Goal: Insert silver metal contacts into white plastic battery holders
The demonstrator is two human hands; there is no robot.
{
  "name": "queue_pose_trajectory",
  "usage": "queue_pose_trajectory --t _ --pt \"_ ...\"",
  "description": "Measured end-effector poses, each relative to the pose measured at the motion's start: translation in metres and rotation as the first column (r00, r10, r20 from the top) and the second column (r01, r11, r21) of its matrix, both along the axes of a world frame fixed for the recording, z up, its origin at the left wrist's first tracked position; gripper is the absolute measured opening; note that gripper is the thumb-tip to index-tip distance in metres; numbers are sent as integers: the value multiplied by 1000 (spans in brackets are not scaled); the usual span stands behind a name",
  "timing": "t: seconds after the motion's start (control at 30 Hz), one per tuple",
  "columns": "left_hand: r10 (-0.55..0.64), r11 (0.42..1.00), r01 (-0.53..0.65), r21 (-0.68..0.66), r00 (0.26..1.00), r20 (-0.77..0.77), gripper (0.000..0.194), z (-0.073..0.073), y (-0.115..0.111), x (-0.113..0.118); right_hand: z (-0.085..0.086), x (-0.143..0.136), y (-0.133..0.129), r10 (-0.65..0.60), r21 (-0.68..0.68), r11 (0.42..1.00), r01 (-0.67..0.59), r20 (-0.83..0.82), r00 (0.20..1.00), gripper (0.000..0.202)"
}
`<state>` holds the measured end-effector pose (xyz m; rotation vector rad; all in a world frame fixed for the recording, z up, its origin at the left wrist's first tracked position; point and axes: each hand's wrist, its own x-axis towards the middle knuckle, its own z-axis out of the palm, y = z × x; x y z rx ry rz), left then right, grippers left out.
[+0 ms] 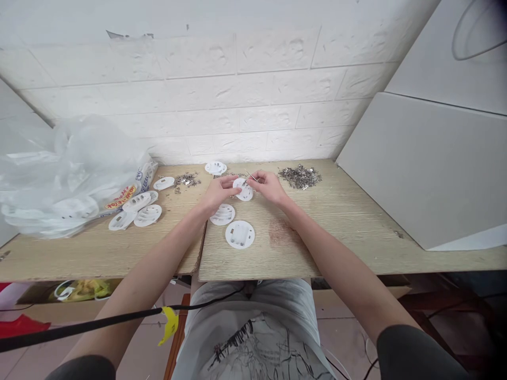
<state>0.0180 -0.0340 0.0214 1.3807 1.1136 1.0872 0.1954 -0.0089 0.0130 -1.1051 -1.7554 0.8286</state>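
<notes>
My left hand (220,192) is closed on a white round plastic disc (244,193), holding it up off the table with its face tilted toward me. At the disc's right edge, my right hand (270,187) pinches a thin metal tool (251,174), perhaps tweezers, slanting across the disc's top. The tool's working end is too small to make out. Below my hands lie a disc with moulded slots (222,214) and a larger-looking disc with a rectangular recess and small metal parts (240,235). Some small metal pieces behind my hands are partly hidden.
A pile of small metal pieces (301,177) lies right of my hands, and a smaller pile (187,180) to the left. Several white discs (148,215) rest beside a clear plastic bag (71,174) holding more. White brick-patterned wall (253,89) stands behind; a grey panel (431,174) borders the right.
</notes>
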Motion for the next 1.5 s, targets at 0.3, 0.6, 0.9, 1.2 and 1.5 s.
queue_pose_trajectory --t 0.3,0.6,0.9,1.2,1.5 --pt "-66 997 69 -24 993 99 41 4 -2 2 -6 -4 3 -5 67 998 9 -59 998 20" --pt "-79 995 87 -54 986 150 37 8 -6 5 -8 -7 5 36 3 999 -36 -195 980 27" --pt "-120 992 124 -26 984 128 37 1 -1 2 -8 -9 0 -50 123 991 48 10 999 18" --pt "-226 971 236 -25 953 201 39 7 -6 6 -1 -8 -7 -222 316 940 132 270 937 12" --pt "-227 973 229 25 935 271 35 4 -5 7 -3 -12 -6 -279 283 934 218 197 940 16"
